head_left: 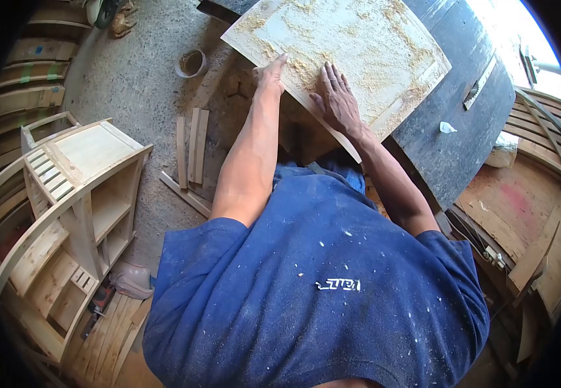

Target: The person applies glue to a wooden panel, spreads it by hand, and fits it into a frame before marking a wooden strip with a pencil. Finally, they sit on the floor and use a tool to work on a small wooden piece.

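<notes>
A pale wooden board [390,71], strewn with sawdust and shavings, lies across a dark worktable [449,149] with its near edge overhanging towards me. My left hand [269,75] grips the board's left edge, and part of its fingers is hidden there. Flat on the near part of the surface rests my right hand [337,98], its fingers stretched out over the sawdust and holding nothing.
A handsaw [480,83] and a small white item [447,127] lie on the worktable. On the left stands a wooden cabinet frame [93,152]. Wood strips [196,145] and a round container [192,64] are on the floor. Wooden panels [507,207] lean at right.
</notes>
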The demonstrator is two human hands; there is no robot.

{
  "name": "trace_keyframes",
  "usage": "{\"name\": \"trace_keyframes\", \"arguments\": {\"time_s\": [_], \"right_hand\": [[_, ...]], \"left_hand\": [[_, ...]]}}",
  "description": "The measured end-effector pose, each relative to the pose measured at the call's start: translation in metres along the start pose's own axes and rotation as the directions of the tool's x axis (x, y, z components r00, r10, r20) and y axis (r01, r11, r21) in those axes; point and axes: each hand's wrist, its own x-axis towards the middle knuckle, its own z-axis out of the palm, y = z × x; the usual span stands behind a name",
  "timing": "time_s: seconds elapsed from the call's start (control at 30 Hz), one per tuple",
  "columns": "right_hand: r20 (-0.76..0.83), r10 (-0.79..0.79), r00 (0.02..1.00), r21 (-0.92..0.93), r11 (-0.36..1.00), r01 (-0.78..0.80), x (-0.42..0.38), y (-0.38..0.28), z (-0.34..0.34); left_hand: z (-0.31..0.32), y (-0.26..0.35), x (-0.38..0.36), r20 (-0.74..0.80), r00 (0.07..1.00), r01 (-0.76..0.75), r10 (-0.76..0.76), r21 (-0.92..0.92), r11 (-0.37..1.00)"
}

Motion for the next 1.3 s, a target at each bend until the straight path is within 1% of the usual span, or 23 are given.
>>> {"name": "trace_keyframes", "arguments": {"time_s": [0.07,0.13,0.17,0.2,0.23,0.27,0.3,0.37,0.4,0.43,0.5,0.53,0.57,0.6,0.63,0.7,0.73,0.8,0.9,0.97,1.07,1.13,1.3], "right_hand": [[0.011,0.013,1.0,0.001,1.0,-0.013,-0.01,0.001,-0.002],[-0.004,0.048,0.999,0.048,0.998,-0.048,-0.013,0.005,-0.005],[0.001,0.056,0.998,0.046,0.997,-0.056,-0.019,0.007,-0.007],[-0.02,0.086,0.996,0.063,0.994,-0.085,-0.026,0.012,-0.008],[-0.042,0.115,0.992,0.08,0.991,-0.112,-0.032,0.017,-0.009],[-0.046,0.124,0.991,0.05,0.991,-0.121,-0.039,0.022,-0.011],[-0.041,0.127,0.991,0.049,0.991,-0.125,-0.049,0.027,-0.012],[-0.078,0.2,0.977,0.037,0.98,-0.197,-0.063,0.035,-0.016],[-0.087,0.242,0.966,0.085,0.968,-0.235,-0.07,0.037,-0.022],[-0.089,0.253,0.963,0.082,0.966,-0.246,-0.076,0.04,-0.027],[-0.101,0.347,0.933,0.136,0.933,-0.332,-0.093,0.045,-0.038],[-0.115,0.386,0.915,0.143,0.918,-0.37,-0.099,0.045,-0.043],[-0.111,0.397,0.911,0.141,0.914,-0.381,-0.105,0.046,-0.045],[-0.129,0.411,0.902,0.168,0.906,-0.388,-0.112,0.048,-0.047],[-0.151,0.421,0.894,0.194,0.9,-0.391,-0.115,0.051,-0.048],[-0.142,0.446,0.884,0.181,0.889,-0.42,-0.122,0.051,-0.051],[-0.149,0.446,0.882,0.182,0.89,-0.419,-0.12,0.051,-0.052],[-0.145,0.449,0.882,0.184,0.888,-0.422,-0.121,0.049,-0.054],[-0.133,0.46,0.878,0.197,0.88,-0.432,-0.123,0.047,-0.052],[-0.117,0.472,0.874,0.208,0.872,-0.444,-0.125,0.045,-0.052],[-0.114,0.443,0.889,0.219,0.884,-0.413,-0.127,0.044,-0.048],[-0.112,0.388,0.915,0.175,0.914,-0.366,-0.128,0.047,-0.046],[-0.111,0.357,0.928,0.152,0.929,-0.339,-0.13,0.048,-0.046]], "left_hand": [[0.009,-0.024,0.05,-0.009,1.0,-0.013,0.014,0.011,1.0],[0.011,-0.017,0.039,-0.076,0.996,-0.039,0.048,0.108,0.993],[0.013,-0.014,0.034,-0.072,0.996,-0.034,0.042,0.113,0.993],[0.014,-0.013,0.031,-0.111,0.994,-0.002,0.017,0.136,0.991],[0.014,-0.011,0.028,-0.142,0.989,0.001,0.027,0.194,0.981],[0.015,-0.01,0.026,-0.173,0.984,0.008,0.037,0.251,0.968],[0.009,-0.008,0.014,-0.173,0.984,0.014,0.031,0.253,0.967],[-0.002,-0.001,-0.008,0.077,0.997,0.009,-0.017,0.096,0.995],[-0.005,-0.008,0.001,0.081,0.997,0.007,-0.015,0.098,0.995],[-0.01,-0.02,0.007,0.137,0.99,0.026,-0.031,0.035,0.999],[-0.018,-0.052,0.001,0.305,0.946,0.126,-0.111,-0.029,0.992],[-0.026,-0.062,-0.029,0.419,0.895,0.183,-0.153,-0.032,0.983],[-0.027,-0.086,-0.053,0.533,0.834,0.311,-0.142,-0.242,0.919],[-0.026,-0.121,-0.049,0.615,0.767,0.386,-0.183,-0.215,0.897],[-0.019,-0.158,-0.045,0.645,0.721,0.459,-0.252,-0.173,0.871],[-0.017,-0.148,-0.097,0.718,0.666,0.461,-0.203,-0.181,0.869],[-0.012,-0.144,-0.101,0.721,0.661,0.466,-0.208,-0.176,0.867],[-0.009,-0.143,-0.107,0.76,0.623,0.524,-0.184,-0.231,0.82],[-0.005,-0.145,-0.106,0.759,0.632,0.531,-0.157,-0.276,0.801],[-0.004,-0.145,-0.105,0.772,0.618,0.538,-0.149,-0.277,0.796],[-0.005,-0.15,-0.101,0.78,0.611,0.536,-0.133,-0.284,0.795],[-0.002,-0.15,-0.101,0.78,0.613,0.529,-0.124,-0.289,0.798],[-0.005,-0.149,-0.102,0.796,0.597,0.518,-0.106,-0.281,0.808]]}}
